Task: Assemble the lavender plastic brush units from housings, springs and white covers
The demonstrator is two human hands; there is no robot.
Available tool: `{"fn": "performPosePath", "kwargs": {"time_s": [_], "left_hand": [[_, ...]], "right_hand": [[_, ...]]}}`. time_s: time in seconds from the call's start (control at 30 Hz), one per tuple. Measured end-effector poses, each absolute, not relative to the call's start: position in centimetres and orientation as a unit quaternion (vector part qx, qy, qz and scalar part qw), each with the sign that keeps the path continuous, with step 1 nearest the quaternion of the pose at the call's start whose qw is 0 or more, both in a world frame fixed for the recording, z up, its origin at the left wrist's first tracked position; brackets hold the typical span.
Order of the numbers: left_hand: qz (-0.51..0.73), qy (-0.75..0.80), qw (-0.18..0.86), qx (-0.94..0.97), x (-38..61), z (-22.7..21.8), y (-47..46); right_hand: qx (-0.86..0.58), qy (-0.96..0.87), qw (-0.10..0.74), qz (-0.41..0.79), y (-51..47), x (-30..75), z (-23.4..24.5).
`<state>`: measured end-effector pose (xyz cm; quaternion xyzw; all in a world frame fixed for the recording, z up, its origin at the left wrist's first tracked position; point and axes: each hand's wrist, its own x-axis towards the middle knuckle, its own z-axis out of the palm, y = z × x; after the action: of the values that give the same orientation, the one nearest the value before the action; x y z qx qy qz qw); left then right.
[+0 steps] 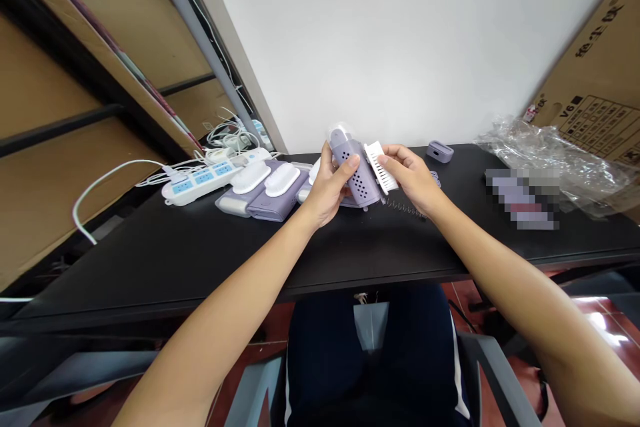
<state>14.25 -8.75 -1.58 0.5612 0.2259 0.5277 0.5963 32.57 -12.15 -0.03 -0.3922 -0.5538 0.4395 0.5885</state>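
My left hand point(327, 188) is wrapped round a purple perforated cylinder-shaped device point(356, 172) with a clear rounded cap on top, held upright above the black table point(200, 253). My right hand point(413, 173) pinches a white comb-like piece point(380, 165) with ribbed teeth, pressed against the right side of the purple device. A thin metal spring point(405, 207) lies on the table just below my right hand.
Two purple-and-white units point(265, 190) lie left of my hands, beside a white power strip point(210, 177) with cables. A small purple cap point(440, 151) sits at the back, crumpled clear plastic point(555, 160) and a cardboard box point(600, 80) at right. Cardboard sheets lean at left.
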Motion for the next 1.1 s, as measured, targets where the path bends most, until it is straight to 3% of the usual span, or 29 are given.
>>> {"fn": "performPosePath", "kwargs": {"time_s": [0.33, 0.43, 0.6, 0.8, 1.1], "left_hand": [[0.528, 0.235, 0.594, 0.560, 14.3, -1.6, -8.8], [0.533, 0.229, 0.603, 0.547, 14.4, -1.4, -9.1], [0.562, 0.204, 0.637, 0.486, 14.5, -0.9, -9.1], [0.556, 0.214, 0.672, 0.440, 14.2, -0.6, -8.3], [0.539, 0.215, 0.679, 0.449, 14.4, -0.5, -9.0]], "right_hand": [[-0.391, -0.587, 0.576, 0.413, -12.0, 32.6, -0.6], [-0.407, -0.617, 0.571, 0.358, -12.3, 32.7, -0.6], [-0.424, -0.718, 0.506, 0.223, -13.3, 33.0, -0.4], [-0.407, -0.807, 0.389, 0.181, -13.4, 32.9, -1.0], [-0.399, -0.821, 0.390, 0.124, -13.2, 32.9, -1.7]]}}
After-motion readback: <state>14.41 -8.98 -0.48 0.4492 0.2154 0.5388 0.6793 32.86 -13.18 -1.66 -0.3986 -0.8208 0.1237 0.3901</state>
